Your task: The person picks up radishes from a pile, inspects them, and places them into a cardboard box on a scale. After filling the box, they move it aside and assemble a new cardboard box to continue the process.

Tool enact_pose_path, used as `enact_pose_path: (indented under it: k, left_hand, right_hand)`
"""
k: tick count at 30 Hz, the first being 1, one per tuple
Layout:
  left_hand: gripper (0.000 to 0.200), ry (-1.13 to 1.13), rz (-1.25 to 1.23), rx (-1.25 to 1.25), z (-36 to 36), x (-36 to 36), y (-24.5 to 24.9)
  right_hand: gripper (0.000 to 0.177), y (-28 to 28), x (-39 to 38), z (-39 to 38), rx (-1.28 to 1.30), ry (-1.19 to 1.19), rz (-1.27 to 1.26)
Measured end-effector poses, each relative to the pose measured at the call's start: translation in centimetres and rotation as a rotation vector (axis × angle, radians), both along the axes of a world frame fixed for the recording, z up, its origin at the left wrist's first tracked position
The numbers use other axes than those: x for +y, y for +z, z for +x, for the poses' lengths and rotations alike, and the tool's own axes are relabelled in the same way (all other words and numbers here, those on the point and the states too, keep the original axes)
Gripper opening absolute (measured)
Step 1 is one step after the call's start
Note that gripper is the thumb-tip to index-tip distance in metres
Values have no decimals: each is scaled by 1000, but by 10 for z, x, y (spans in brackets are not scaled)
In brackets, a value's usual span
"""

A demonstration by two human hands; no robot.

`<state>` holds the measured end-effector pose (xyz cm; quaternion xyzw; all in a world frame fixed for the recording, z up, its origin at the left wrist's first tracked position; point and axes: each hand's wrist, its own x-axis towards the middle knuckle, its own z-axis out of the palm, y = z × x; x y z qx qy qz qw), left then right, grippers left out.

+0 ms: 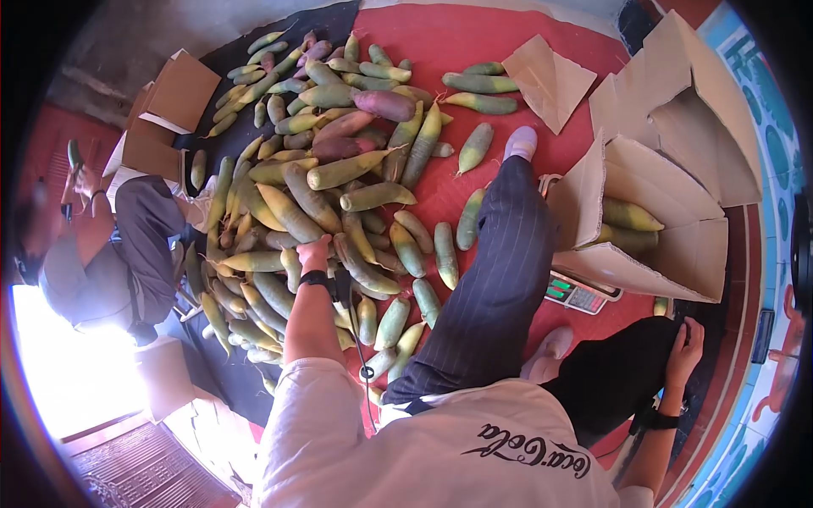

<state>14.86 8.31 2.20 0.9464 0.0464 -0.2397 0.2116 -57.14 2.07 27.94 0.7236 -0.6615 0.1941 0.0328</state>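
Observation:
My left hand (314, 251) reaches down into a large pile of green radishes (292, 212). Its fingers curl downward among them, and what they close on is hidden. One long radish ends right at the fingers, and a fat green radish (360, 264) lies just to their right. A black band and a dark cord show at that wrist. My right hand (684, 351) lies on my bent right knee with its fingers stretched out and nothing in them. Several purple-skinned radishes (385, 105) are mixed into the far part of the pile.
Right of my leg, an open cardboard box (677, 254) holds a few radishes beside a digital scale (580, 292). Another open carton (669, 102) and a loose cardboard piece (550, 80) lie beyond. At left, a person (93, 262) sits holding a radish, near more boxes (178, 89).

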Motion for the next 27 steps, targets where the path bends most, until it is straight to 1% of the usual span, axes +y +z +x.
enact_pose_path:
  k: [1,2,4,5,6,8,10,11,13,15,17,20,22,24,25,26,27]
  left_hand:
    - [76,-8,-65,29,8,5,-11]
    - [76,-12,-63,24,12,12,-19]
    - [66,17,-351,260,17,31,-29]
    - [60,39,-413,390,-2,36,5]
    - [48,67,-515,494,-12,45,17]
    - [32,164,-817,641,-36,68,31]
    - [32,281,-941,781,-61,84,51]
    - [33,239,-913,809,-71,90,64]
    - [35,211,-920,769,-86,103,71]
    - [36,184,-924,765,-97,109,88]
    - [39,292,-1105,887,-108,109,112]
    - [41,240,-1140,847,-126,110,141]
    - [43,192,-1156,889,-129,110,155]
    - [47,-20,-1148,895,-141,101,190]
    - [55,-111,-1166,895,-148,95,206]
    - [55,-117,-1173,890,-151,88,217]
    - [58,-276,-1210,946,-154,83,226]
  right_hand:
    - [14,1,-1,1,3,4,-3]
    - [14,0,-2,1,5,7,-8]
    - [13,-1,-2,2,9,14,-19]
    - [13,-2,-2,2,20,26,-28]
    - [13,-3,-1,2,18,24,-26]
    - [12,-4,-4,2,24,32,-31]
    - [12,-4,-5,3,13,35,-32]
    - [12,-4,-4,3,1,38,-36]
    - [12,-8,-4,0,-11,40,-39]
    - [12,-9,-5,1,-21,37,-44]
    - [13,-7,-4,6,-12,54,-50]
    - [13,-5,0,8,-4,55,-52]
    - [15,-5,3,9,-20,35,-48]
    - [16,-2,6,13,-41,43,-18]
    - [18,1,7,16,-18,70,-21]
    - [18,5,9,22,-23,71,-29]
    - [20,9,12,30,-59,87,-15]
